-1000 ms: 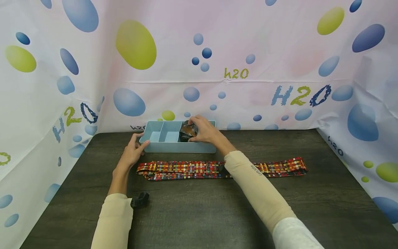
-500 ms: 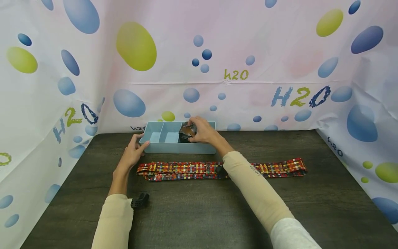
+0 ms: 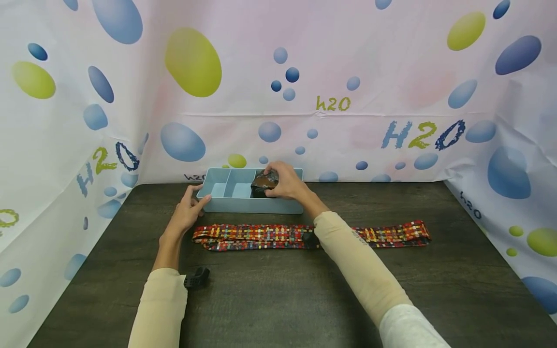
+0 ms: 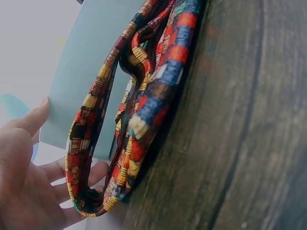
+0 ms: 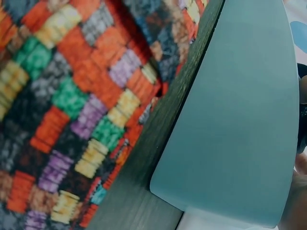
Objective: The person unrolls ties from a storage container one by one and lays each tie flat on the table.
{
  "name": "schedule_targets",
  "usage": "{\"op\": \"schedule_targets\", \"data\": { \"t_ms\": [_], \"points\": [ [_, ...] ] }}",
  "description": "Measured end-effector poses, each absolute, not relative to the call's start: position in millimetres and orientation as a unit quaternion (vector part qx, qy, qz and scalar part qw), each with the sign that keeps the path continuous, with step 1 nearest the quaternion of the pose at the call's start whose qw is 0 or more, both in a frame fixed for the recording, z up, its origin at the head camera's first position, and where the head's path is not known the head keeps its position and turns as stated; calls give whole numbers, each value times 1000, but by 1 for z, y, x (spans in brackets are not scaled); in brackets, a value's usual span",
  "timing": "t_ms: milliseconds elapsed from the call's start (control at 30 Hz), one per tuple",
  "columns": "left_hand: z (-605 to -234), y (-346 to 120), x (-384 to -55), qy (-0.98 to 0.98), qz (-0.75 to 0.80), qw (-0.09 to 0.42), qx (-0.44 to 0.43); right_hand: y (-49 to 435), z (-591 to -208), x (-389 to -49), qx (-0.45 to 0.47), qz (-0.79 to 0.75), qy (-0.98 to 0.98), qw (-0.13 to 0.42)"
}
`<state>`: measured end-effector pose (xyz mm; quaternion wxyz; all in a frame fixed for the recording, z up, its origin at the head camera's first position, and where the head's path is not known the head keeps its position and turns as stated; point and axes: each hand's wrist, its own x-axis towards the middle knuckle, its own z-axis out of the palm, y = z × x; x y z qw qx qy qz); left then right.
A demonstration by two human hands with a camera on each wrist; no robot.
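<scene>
A pale blue divided box (image 3: 252,207) stands at the back of the table, lengthwise. My left hand (image 3: 184,215) grips its left end, thumb at the front corner and fingers round the side; the left wrist view shows the thumb against the box wall. My right hand (image 3: 285,182) reaches into the right-hand compartment and pinches a glossy black-and-brown item (image 3: 264,183) from above, its lower part hidden by the front wall. In the right wrist view, the box wall (image 5: 230,120) covers most of that hand. The two compartments on the left show bare floors.
A folded strip of multicoloured woven-pattern cloth (image 3: 256,234) lies across the dark wooden table (image 3: 278,299) in front of the box, partly under the right forearm. A white sheet (image 3: 278,48) with printed bubbles rises close behind the box and along both sides.
The glossy item has turned slightly under my right fingers, inside the same compartment. My left hand keeps its place on the box end; the cloth strip has not moved.
</scene>
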<state>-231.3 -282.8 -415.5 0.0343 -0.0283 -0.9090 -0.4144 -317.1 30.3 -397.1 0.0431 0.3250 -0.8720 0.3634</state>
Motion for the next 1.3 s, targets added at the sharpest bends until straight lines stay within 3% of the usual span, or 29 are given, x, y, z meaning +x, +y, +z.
{"op": "schedule_targets", "data": {
  "t_ms": [1300],
  "points": [
    [-420,-286,-234,-908,-416,35,-37,56,-380,-307,339,499,-787,128]
  ]
}}
